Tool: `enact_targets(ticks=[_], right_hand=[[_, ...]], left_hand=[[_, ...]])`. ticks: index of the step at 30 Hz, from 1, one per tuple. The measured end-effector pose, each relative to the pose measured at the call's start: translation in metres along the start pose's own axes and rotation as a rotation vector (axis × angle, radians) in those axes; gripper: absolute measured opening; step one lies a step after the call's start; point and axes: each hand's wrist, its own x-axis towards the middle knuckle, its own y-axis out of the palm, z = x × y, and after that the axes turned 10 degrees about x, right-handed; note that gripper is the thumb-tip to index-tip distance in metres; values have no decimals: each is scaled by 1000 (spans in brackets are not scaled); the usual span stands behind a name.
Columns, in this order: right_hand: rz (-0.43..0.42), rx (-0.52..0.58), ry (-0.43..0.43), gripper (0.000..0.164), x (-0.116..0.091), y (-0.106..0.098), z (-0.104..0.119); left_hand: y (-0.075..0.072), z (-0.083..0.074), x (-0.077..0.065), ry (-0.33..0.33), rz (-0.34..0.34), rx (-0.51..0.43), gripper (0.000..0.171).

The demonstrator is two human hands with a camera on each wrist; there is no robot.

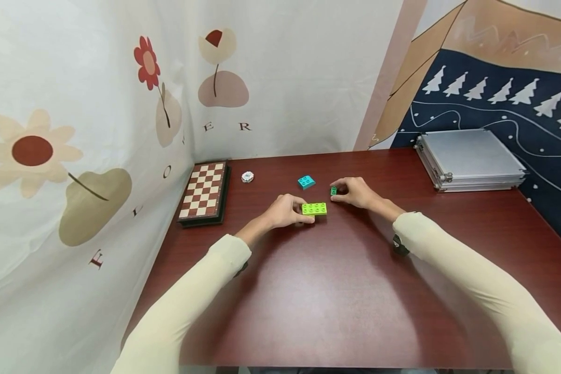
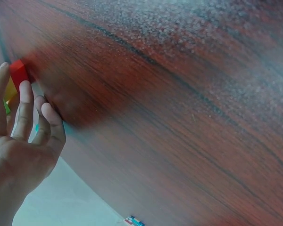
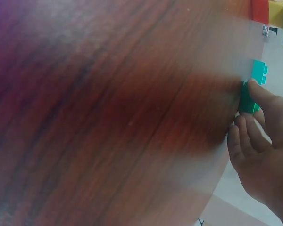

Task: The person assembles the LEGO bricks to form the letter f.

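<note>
My left hand [image 1: 284, 212] holds a stack of toy building bricks between thumb and fingers, near the table's middle. On top is a lime green brick [image 1: 314, 209] with two rows of studs; the right wrist view shows a yellow brick [image 3: 276, 12] under it and a red brick [image 3: 260, 11] lowest. To the right, my right hand [image 1: 355, 192] pinches a small green brick [image 1: 334, 191] low at the tabletop; whether it touches the wood I cannot tell. Beyond both hands lies a turquoise brick [image 1: 306, 181], studs up, apart from the others.
At the back left, a folded chessboard box [image 1: 203, 190] lies beside the curtain [image 1: 308, 78]. Near it is a small white round object [image 1: 247, 177]. Flat silver cases [image 1: 472, 158] are stacked at the back right of the dark red table [image 1: 336, 301].
</note>
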Motion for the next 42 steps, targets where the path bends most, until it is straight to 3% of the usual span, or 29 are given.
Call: enact_targets(ticks=[9,20,30,42], right_hand=[[8,58,-16,38,-4,-5,7],[18,98,-134,39,-10,-13,33],[30,97,-191,36,-14,-10,54],[45,136,-217,36,-20,-1,63]], left_hand=[[-2,-1,1,0,-4,4,36],[-3,-2,0,9,-20,14,31],[-3,-1,0,12,-12,32,31],[2,-1,-1,16,-13,7,28]])
